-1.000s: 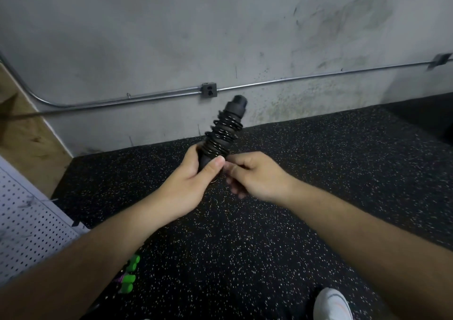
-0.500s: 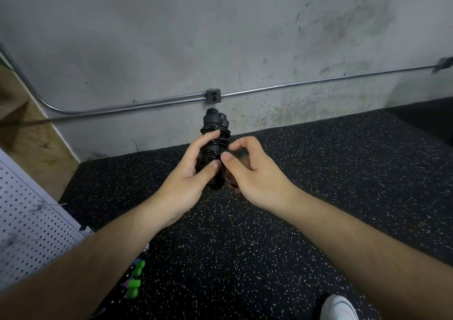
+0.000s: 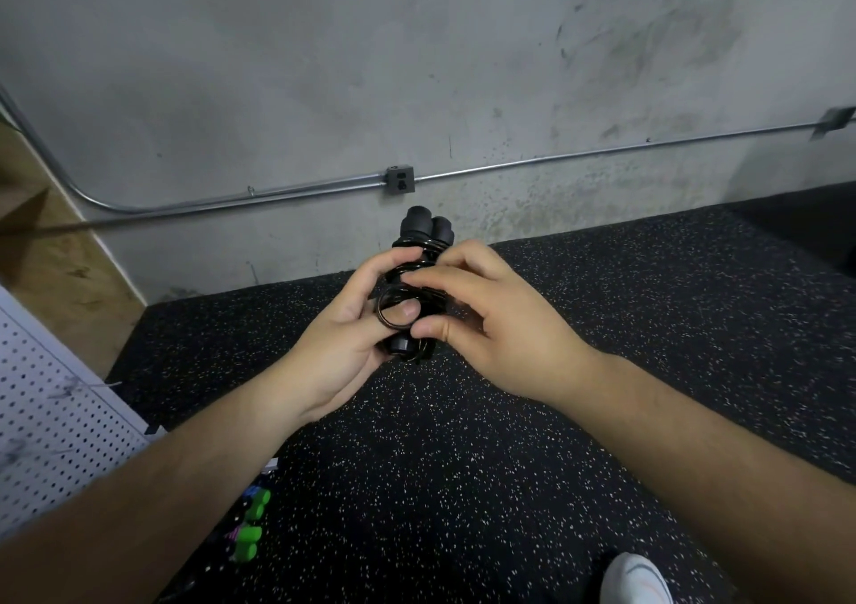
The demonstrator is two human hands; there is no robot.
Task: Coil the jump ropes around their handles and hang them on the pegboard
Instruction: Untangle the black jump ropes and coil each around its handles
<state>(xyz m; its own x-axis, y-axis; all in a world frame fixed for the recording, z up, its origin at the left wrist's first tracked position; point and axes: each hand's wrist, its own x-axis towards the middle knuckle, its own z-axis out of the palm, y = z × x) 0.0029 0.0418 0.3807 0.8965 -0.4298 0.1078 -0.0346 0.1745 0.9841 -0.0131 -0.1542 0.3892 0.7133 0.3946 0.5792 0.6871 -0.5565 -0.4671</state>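
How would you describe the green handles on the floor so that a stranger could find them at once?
Start at the white pegboard at the left edge of the view. Near its lower right corner, on the black speckled floor, lie the green handles. They are the only bright green things here, whereas the black jump rope is gripped in the left hand and right hand.

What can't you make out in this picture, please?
Head view:
The jump rope: the left hand and right hand cover its middle, so its loose end is hidden.
The pegboard: cut off by the left edge, hooks unclear.
The green handles on the floor: partly behind the left forearm, small.
The shoe: cut off by the bottom edge.
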